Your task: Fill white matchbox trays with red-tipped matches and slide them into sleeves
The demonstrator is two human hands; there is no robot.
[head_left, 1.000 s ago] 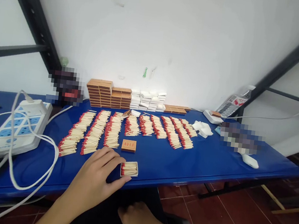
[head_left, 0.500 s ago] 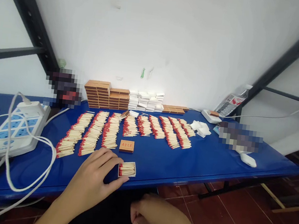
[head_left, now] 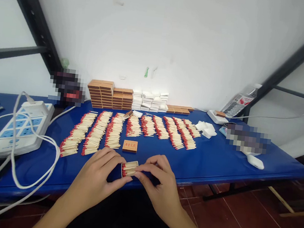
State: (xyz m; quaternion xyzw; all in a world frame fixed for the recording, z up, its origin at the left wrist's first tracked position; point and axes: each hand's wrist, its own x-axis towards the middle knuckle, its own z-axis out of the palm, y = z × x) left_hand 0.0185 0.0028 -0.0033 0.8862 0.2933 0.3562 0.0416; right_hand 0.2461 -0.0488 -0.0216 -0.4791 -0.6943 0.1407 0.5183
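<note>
At the table's near edge, a white matchbox tray (head_left: 136, 163) lies open with red-headed matches (head_left: 129, 169) inside. My left hand (head_left: 101, 168) grips the tray's left end between thumb and fingers. From the right, my right hand (head_left: 162, 180) reaches in, thumb and index finger pinched on a match at the tray's right end; whether it holds more than one I cannot tell. Just beyond the tray sits a brown matchbox cover (head_left: 130, 146) with red lettering.
Several rows of loose matches (head_left: 113, 131) cross the blue table (head_left: 204, 161). Behind them stand stacked brown matchboxes (head_left: 100, 94) and white trays (head_left: 146, 100). A power strip (head_left: 23, 127) with cables is at left; a plastic bottle (head_left: 240, 101) leans at right.
My right hand has come up from below the table edge, where it held a match, to the right end of the tray. My left hand keeps hold of the tray.
</note>
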